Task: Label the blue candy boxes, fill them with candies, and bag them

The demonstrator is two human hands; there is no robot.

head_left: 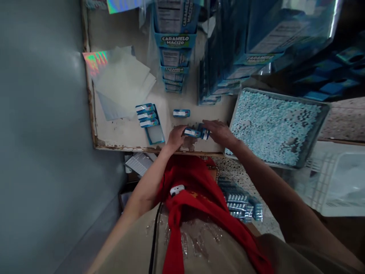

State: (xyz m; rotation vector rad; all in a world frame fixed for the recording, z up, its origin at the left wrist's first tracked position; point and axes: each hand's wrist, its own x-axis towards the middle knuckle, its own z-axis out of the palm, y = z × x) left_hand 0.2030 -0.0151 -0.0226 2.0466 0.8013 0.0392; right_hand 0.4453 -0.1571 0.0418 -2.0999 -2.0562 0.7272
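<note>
Near the front edge of the table, my left hand (176,137) is closed on one end of a small blue candy box (192,132) with a white label. To its right, my right hand (219,132) has its fingers closed on a second small blue box (205,133), turned at an angle and almost touching the first. Another small box (181,113) lies flat just beyond my hands. On the left, a shallow blue display tray (155,137) holds three small boxes (146,115) in a row, with its near part showing a pale bottom.
Left of the hands lie fanned pale sheets (122,80). Stacked blue display boxes (174,57) and wrapped packs (228,64) stand at the back. A metal tray (308,156) of light-blue candies sits at right, beside a white plastic crate (342,186).
</note>
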